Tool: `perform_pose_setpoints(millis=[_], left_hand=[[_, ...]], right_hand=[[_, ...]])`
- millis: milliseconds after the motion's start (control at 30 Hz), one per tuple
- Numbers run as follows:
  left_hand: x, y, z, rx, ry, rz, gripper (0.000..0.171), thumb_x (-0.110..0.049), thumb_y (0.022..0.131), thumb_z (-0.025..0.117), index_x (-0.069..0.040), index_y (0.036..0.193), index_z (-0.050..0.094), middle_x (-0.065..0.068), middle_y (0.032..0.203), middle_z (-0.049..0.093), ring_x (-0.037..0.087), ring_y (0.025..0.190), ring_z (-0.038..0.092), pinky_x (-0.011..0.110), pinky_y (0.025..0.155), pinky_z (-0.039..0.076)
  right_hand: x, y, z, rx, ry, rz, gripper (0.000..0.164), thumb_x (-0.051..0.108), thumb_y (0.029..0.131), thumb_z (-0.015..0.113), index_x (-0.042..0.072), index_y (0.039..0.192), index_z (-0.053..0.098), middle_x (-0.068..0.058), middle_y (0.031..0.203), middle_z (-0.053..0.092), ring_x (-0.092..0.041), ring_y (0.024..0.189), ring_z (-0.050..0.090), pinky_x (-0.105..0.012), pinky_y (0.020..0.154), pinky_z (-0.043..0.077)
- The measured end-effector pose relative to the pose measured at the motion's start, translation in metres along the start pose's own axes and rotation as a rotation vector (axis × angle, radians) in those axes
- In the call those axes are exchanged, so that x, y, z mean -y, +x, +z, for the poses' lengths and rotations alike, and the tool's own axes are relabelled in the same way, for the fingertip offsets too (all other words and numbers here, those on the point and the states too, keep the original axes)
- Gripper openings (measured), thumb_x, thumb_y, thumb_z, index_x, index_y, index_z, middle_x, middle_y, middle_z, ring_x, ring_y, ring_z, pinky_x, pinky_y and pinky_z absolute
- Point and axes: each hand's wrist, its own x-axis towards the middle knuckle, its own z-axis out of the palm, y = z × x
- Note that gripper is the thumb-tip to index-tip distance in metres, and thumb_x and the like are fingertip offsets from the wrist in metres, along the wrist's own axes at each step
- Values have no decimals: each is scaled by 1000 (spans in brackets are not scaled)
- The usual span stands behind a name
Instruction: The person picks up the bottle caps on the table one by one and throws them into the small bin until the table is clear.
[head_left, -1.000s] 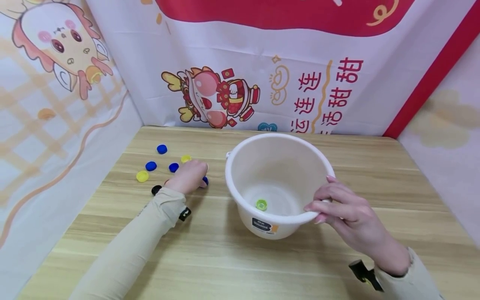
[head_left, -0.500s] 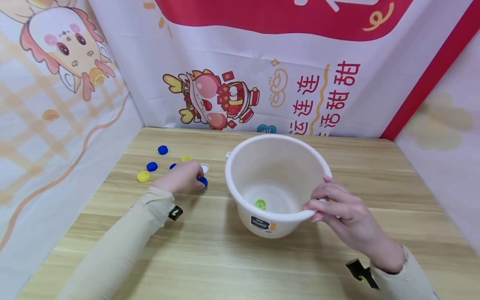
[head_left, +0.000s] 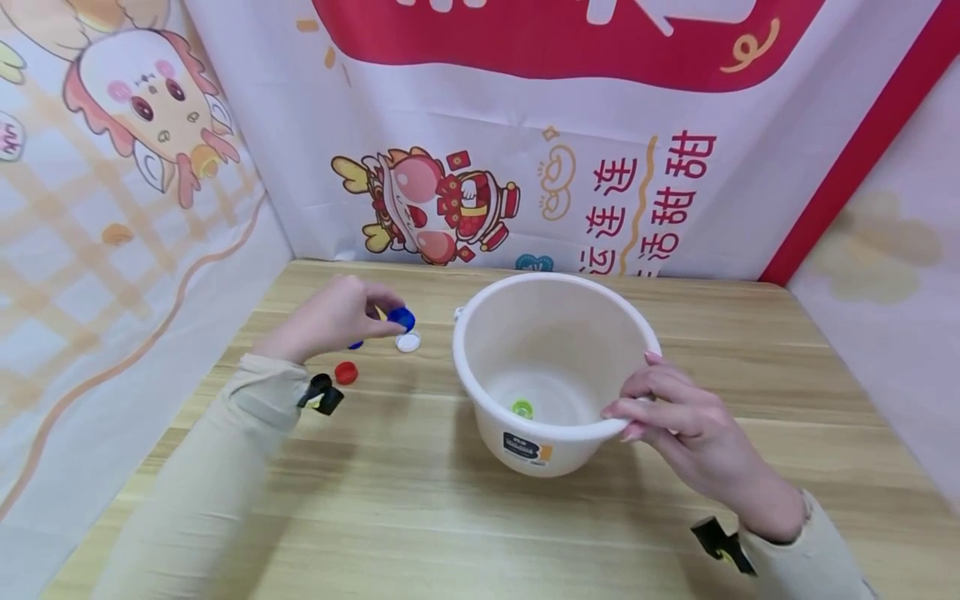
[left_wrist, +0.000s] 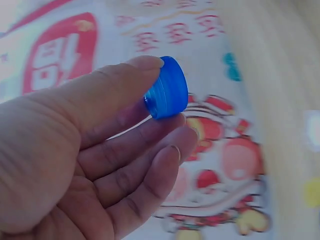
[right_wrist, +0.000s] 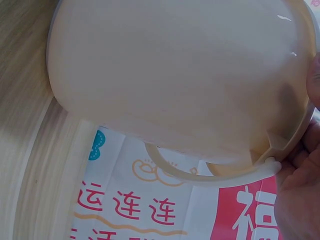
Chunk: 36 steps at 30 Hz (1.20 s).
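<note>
My left hand [head_left: 330,317] is raised over the left part of the table and pinches a blue bottle cap [head_left: 402,318] between thumb and fingers. In the left wrist view this blue cap [left_wrist: 169,89] shows its ribbed side. Just below it lies a white cap [head_left: 408,342]. A red cap [head_left: 347,372] sits near the left wrist; another blue cap [head_left: 356,344] is mostly hidden under the hand. My right hand [head_left: 682,425] grips the right rim of a white bucket [head_left: 555,434]. Inside the bucket, on its bottom, lies a green cap [head_left: 522,409].
A black cap [head_left: 320,381] lies beside the left wrist strap. The left hand and forearm cover other caps behind them. Printed cloth [head_left: 300,125] walls the wooden table [head_left: 480,533] at the back and sides. A bucket handle [right_wrist: 200,180] hangs along the bucket's side.
My left hand has picked up the blue cap from the table and lifted it, moving up and a little left. The red cap has come into sight. The right hand stays on the rim.
</note>
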Motion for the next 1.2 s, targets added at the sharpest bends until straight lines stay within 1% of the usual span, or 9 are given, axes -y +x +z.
perform_pose_setpoints(millis=[133, 200, 267, 467, 567, 633, 733, 967, 1200], left_hand=[[-31, -4, -23, -34, 10, 42, 31, -24, 86, 80, -9, 112, 75, 2, 91, 74, 14, 67, 65, 30, 59, 55], [-48, -6, -31, -43, 22, 73, 31, -24, 86, 80, -11, 114, 75, 0, 90, 73, 13, 67, 65, 30, 60, 55], [-64, -6, -37, -50, 53, 128, 31, -23, 85, 80, -11, 114, 75, -2, 90, 73, 12, 70, 65, 30, 63, 55], [-108, -1, -45, -34, 104, 280, 35, -22, 83, 83, -9, 115, 74, -1, 93, 72, 11, 77, 66, 27, 73, 56], [-125, 4, -45, -9, 103, 318, 37, -23, 83, 83, -10, 116, 74, -2, 92, 72, 10, 77, 64, 25, 70, 55], [-134, 8, -44, 13, 98, 344, 36, -23, 83, 82, -10, 116, 74, -2, 92, 72, 10, 77, 63, 25, 69, 55], [-143, 16, -40, 50, 76, 359, 32, -23, 85, 81, -11, 114, 75, -4, 91, 72, 11, 77, 62, 24, 66, 53], [-156, 30, -27, 113, 70, 371, 32, -24, 86, 80, -12, 115, 75, -5, 93, 71, 10, 79, 61, 23, 66, 52], [-163, 40, -18, 121, 98, 430, 33, -25, 87, 79, -11, 117, 74, -3, 95, 70, 10, 79, 60, 22, 67, 51]], right_hand=[[-1, -2, 0, -3, 1, 1, 29, 31, 93, 63, 6, 97, 77, -8, 90, 65, -18, 91, 57, -41, 114, 30], [-2, -3, 0, -4, 2, 4, 29, 31, 94, 63, 6, 97, 77, -8, 91, 65, -19, 90, 57, -41, 114, 30], [-2, -3, 0, -4, 4, 5, 29, 30, 94, 63, 6, 98, 77, -8, 91, 65, -19, 91, 57, -41, 114, 30], [-3, -5, 0, -4, 1, 7, 29, 31, 94, 62, 6, 97, 77, -8, 91, 65, -20, 91, 57, -41, 114, 30], [-3, -5, 0, -2, -4, 9, 29, 31, 94, 62, 6, 97, 77, -7, 91, 65, -20, 90, 56, -42, 114, 30], [-3, -5, 0, 0, -8, 12, 29, 31, 94, 62, 7, 98, 77, -7, 91, 65, -20, 90, 56, -42, 114, 30], [-3, -6, 0, 5, -9, 23, 30, 32, 94, 61, 7, 98, 77, -7, 92, 65, -20, 91, 56, -42, 114, 30], [-3, -6, 0, 8, -8, 30, 29, 32, 94, 61, 8, 99, 77, -6, 92, 65, -20, 91, 57, -42, 115, 29], [-2, -5, -1, 9, -11, 32, 29, 32, 95, 60, 9, 100, 77, -6, 93, 64, -19, 91, 56, -42, 115, 29]])
